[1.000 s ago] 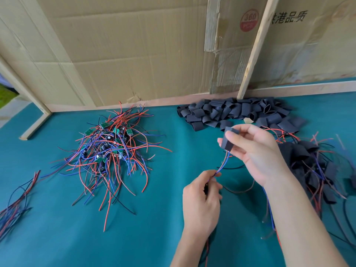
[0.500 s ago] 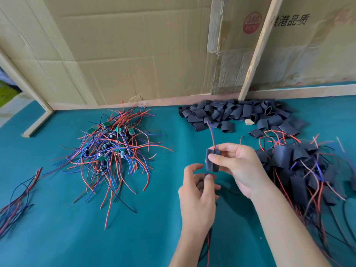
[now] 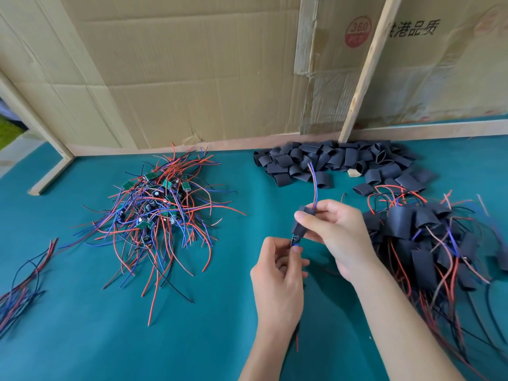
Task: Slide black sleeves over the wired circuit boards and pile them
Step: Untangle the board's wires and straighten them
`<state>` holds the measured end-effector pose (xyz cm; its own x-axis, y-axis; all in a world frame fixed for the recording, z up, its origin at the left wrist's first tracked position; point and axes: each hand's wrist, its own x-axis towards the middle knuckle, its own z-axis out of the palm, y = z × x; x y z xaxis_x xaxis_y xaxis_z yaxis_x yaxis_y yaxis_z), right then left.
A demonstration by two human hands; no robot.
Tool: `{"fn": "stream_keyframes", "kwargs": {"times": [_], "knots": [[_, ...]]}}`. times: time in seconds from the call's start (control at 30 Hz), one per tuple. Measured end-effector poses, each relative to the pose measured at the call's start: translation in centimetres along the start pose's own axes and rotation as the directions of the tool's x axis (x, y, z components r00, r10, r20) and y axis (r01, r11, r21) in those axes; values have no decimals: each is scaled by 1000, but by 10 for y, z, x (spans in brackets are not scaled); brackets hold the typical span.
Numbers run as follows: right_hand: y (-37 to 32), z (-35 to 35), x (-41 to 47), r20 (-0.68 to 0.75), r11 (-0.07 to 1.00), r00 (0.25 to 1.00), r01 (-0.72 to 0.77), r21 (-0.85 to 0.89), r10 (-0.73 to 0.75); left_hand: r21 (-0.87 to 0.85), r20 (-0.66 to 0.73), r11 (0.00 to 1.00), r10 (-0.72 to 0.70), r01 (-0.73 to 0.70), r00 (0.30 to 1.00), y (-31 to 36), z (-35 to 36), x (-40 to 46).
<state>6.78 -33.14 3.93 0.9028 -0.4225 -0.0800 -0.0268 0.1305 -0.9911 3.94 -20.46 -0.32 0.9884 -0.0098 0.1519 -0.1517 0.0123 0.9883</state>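
**Pulling the sleeve down over the board**

The right hand [image 3: 334, 235] pinches a short black rubbery sleeve [image 3: 299, 226] between thumb and fingers. The left hand [image 3: 277, 273] pinches the bottom end of a small wired circuit board [image 3: 295, 240], which peeks out just under the sleeve. Thin red and blue wires [image 3: 314, 185] stick up out of the sleeve's top.

To do this step well, I think the left hand should hold the board steady while the right hand slides the sleeve down straight, so no wire gets bent or caught.

On the teal worktop [image 3: 82, 325], bare boards with wires lie in a heap [image 3: 154, 204] on the left. Empty sleeves [image 3: 335, 163] sit far back. Finished ones pile up [image 3: 423, 237] on the right.
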Motion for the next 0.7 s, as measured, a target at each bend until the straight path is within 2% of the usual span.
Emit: {"fn": "stream_keyframes", "kwargs": {"times": [0.07, 0.2, 0.33, 0.7], "knots": [[0, 0, 0, -31, 1000, 999, 23, -15, -23, 3, -1, 1000, 7, -7, 1000, 0, 0, 0], [1, -3, 0, 16, 999, 999, -32, -43, 32, 24, -1, 1000, 5, -5, 1000, 0, 0, 0], [0, -3, -1, 3, 997, 998, -67, -36, 68, 23, 7, 1000, 1, -1, 1000, 0, -1, 0], [-3, 2, -9, 222, 988, 964, -124, -96, 143, -13, -37, 999, -53, 53, 998, 1, -1, 0]]}}
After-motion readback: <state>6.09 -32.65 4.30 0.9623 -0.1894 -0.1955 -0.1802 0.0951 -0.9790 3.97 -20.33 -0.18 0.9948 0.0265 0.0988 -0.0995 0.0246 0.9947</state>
